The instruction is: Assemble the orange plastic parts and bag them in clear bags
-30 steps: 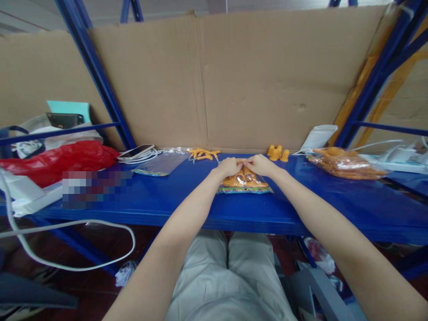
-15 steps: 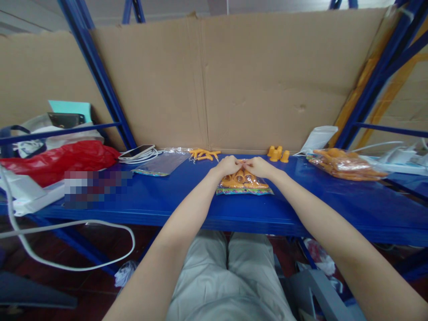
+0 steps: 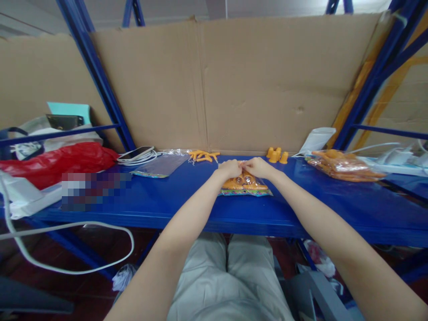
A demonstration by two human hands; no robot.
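Observation:
A small clear bag (image 3: 245, 185) filled with orange plastic pieces lies flat on the blue shelf (image 3: 187, 203), straight in front of me. My left hand (image 3: 230, 168) and my right hand (image 3: 258, 166) meet at the bag's far edge, fingers pinched closed on its top. The bag's near edge has a coloured printed strip. Beyond my hands lie a few loose orange stick-shaped pieces (image 3: 203, 155) and three small orange cone pieces (image 3: 276, 154).
An empty clear bag (image 3: 161, 164) and a phone on a coiled white cable (image 3: 136, 153) lie at the left. A red bag (image 3: 60, 160) sits further left. A larger bag of orange pieces (image 3: 344, 165) lies right. Cardboard (image 3: 254, 84) backs the shelf.
Both hands stay pinched at the bag's top edge; they and the bag have hardly moved, apart from a slight shift of the view.

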